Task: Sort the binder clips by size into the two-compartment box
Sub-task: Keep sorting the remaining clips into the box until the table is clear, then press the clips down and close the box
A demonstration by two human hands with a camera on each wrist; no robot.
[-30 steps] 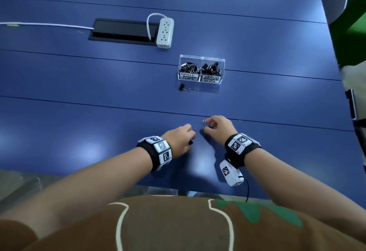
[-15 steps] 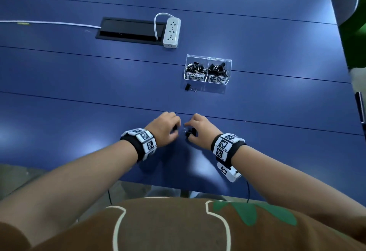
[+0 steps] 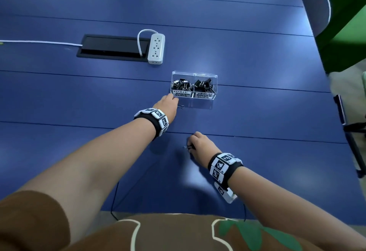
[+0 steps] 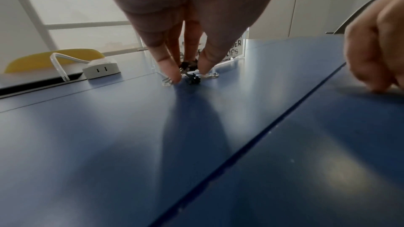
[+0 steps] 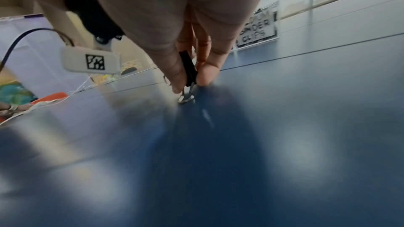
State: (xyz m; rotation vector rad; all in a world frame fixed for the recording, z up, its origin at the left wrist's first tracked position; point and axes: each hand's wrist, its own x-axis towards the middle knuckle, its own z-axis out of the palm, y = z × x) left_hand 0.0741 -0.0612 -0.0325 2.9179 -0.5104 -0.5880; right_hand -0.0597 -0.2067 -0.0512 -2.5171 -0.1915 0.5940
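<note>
Reaching beside the box [image 3: 194, 84], the left hand [image 3: 167, 106] brackets a small clip [image 4: 193, 79] on the table [image 3: 257, 116], fingers [image 4: 169, 68] straight; the right hand [image 3: 200, 144] pinches another clip [image 5: 189, 72].

Blue table [image 3: 257, 42], dark seams running across top. Clear two-compartment box [image 3: 194, 76] on it, labels SMALL BINDER CLIPS left, MEDIUM BINDER CLIPS right, black clips in both. Small binder clip [image 4: 193, 79] on surface just in front of small compartment. White power strip [image 3: 156, 49] left of and behind box, beside black cable hatch [image 3: 111, 47]; white cord [image 3: 39, 42] runs off left edge
</note>
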